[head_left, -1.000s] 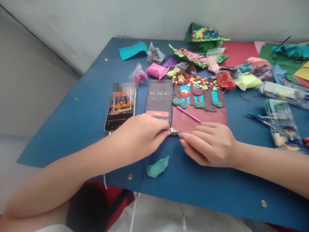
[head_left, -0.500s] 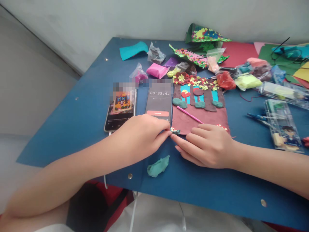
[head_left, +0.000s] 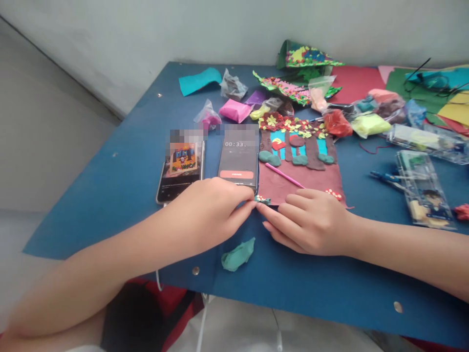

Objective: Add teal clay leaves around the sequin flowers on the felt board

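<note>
A clay picture (head_left: 281, 183) lies flat, with brown trunks, blue gaps, dark green bushes and a reddish-brown ground. My left hand (head_left: 216, 205) reaches over the lower end of a phone (head_left: 240, 159). Its thumb and forefinger are pinched at the picture's lower left corner, on the edge of a small piece of green clay (head_left: 264, 201) with white and red dots. My right hand (head_left: 311, 220) rests on the picture's lower edge, its forefinger stretched to the same corner. A pink stick tool (head_left: 284, 175) sticks out from its curled fingers, slanting up to the left.
Left of the timer phone lies another phone (head_left: 181, 168) showing a picture. A teal clay lump (head_left: 238, 255) sits near the front edge. Bagged clay (head_left: 236, 111), decorated green paper (head_left: 282, 88), a clear case (head_left: 427, 190) and coloured sheets (head_left: 359, 84) lie behind and to the right.
The view has shifted slightly. Both hands stay at the lower left corner, with almost no movement of the fingers, and the pink stick remains in my right hand.
</note>
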### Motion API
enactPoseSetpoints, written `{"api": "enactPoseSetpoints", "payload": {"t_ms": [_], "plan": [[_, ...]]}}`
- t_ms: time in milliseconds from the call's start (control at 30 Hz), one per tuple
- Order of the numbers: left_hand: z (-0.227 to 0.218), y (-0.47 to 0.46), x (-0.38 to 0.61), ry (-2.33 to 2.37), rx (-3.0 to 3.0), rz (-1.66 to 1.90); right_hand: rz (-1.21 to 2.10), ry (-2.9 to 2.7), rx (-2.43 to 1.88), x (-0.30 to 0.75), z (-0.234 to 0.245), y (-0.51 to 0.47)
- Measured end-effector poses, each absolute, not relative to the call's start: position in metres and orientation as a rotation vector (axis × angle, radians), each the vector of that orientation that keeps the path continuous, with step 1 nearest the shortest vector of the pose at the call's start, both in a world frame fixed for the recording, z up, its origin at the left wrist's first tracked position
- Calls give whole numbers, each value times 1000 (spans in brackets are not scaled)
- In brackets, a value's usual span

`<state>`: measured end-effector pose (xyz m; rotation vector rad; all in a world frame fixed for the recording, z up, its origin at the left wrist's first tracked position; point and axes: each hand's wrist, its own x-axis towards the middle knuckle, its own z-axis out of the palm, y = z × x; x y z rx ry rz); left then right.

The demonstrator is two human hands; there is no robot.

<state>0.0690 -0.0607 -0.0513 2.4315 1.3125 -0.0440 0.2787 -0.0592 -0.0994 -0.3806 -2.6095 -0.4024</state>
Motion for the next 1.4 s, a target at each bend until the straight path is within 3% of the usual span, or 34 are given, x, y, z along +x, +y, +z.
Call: {"api": "enactPoseSetpoints", "payload": {"t_ms": [1133,1400], "plan": [[-51,-67,70,1306,2416,-176,-395,-2654,-398,277,-102,-60],[-43,-68,69,1319,2450,-348,-165,-2676,-179,282,-97,-63]]}}
